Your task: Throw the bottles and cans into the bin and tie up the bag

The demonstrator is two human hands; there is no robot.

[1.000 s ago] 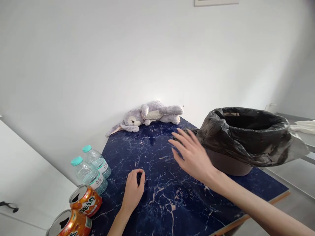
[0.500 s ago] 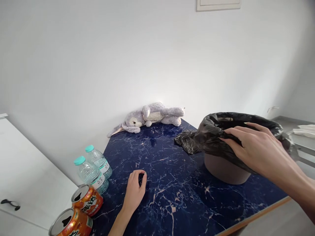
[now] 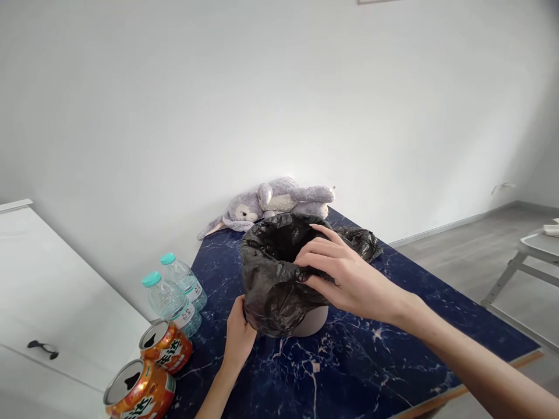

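A trash can [image 3: 313, 322] with a black plastic bag [image 3: 277, 299] folded over its rim stands in the middle of the table. My right hand [image 3: 349, 278] grips the near right rim through the bag, fingers inside and thumb outside. At the can's lower left is my left hand [image 3: 238, 337]; its fingers go out of sight behind the bag, so whether they press on it cannot be seen. Left of that hand stand two clear bottles with teal caps, a nearer bottle [image 3: 168, 299] and a farther bottle [image 3: 186, 279].
Two opened orange cans, one can [image 3: 168, 349] and a nearer can [image 3: 142, 390], stand at the left edge of the dark blue marbled table [image 3: 358, 372]. A grey plush rabbit [image 3: 279, 201] lies against the wall. Crumpled black plastic [image 3: 364, 241] lies behind the trash can.
My right hand has brought the bagged trash can from the right side of the table leftward to the middle. My left hand, earlier loosely curled on the tabletop, is now beside the can.
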